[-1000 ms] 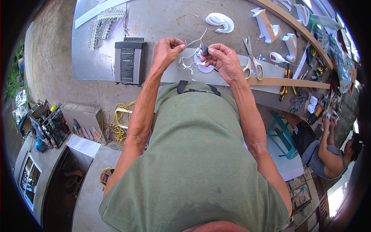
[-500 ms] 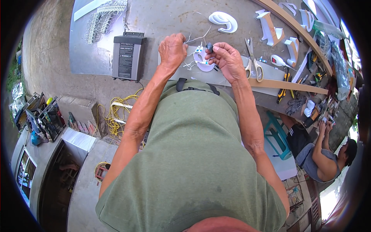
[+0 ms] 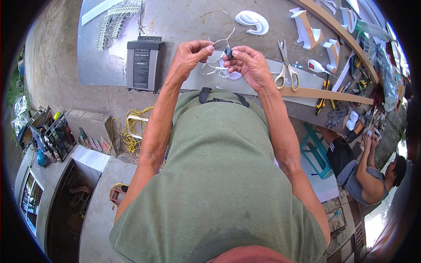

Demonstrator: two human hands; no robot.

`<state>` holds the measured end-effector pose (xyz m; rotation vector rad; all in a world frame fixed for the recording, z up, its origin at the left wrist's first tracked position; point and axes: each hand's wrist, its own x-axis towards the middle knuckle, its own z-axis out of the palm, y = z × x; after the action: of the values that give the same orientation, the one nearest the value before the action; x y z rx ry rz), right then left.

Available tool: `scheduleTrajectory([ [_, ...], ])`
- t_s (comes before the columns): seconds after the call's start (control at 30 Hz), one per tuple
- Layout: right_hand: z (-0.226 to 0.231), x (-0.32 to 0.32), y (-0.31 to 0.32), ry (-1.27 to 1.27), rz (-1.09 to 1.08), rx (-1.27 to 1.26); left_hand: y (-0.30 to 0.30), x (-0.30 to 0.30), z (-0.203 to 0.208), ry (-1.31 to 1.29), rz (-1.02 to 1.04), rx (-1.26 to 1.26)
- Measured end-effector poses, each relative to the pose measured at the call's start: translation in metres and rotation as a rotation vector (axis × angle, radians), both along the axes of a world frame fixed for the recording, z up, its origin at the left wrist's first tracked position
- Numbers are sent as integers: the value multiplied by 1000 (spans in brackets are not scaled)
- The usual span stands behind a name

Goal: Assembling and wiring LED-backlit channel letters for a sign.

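Observation:
Between thumb and fingers of my left hand [image 3: 193,56] is the end of a thin white wire [image 3: 218,42]. My right hand [image 3: 251,66] pinches a small black piece [image 3: 228,53], its exact kind too small to make out. The wire runs up from beside the black piece and loops over the table. Below my fingers, a white curved piece [image 3: 231,74] with white leads lies partly hidden by my right hand. Just right of that hand, a pair of scissors [image 3: 286,65] with beige handles lies blades away from me.
On the table [image 3: 184,22] stand a grey power supply box [image 3: 145,64], a coil of white LED modules [image 3: 115,24], a white curved shape [image 3: 253,23] and several white-and-brown letter pieces [image 3: 305,30]. A glue bottle [image 3: 316,66] lies right. A person [image 3: 362,179] works beyond a teal stool [image 3: 316,153].
My left hand has turned and now pinches the wire end with its fingers visible. My right hand has moved slightly left with the black piece, bringing the hands closer together.

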<state>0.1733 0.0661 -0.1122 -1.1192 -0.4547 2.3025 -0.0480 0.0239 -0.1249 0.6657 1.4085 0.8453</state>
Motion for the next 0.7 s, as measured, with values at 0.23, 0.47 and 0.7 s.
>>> scheduleTrajectory([
  [0.23, -13, -15, 0, -55, 78, -97, -8, -2, -9, -58, 105, -51],
  [0.47, -19, -32, -3, -94, 108, -162, -14, -2, -7, -21, 105, -57],
  [0.7, -26, -37, 1, -151, 104, -249, -18, -6, -10, -63, 120, -78],
])
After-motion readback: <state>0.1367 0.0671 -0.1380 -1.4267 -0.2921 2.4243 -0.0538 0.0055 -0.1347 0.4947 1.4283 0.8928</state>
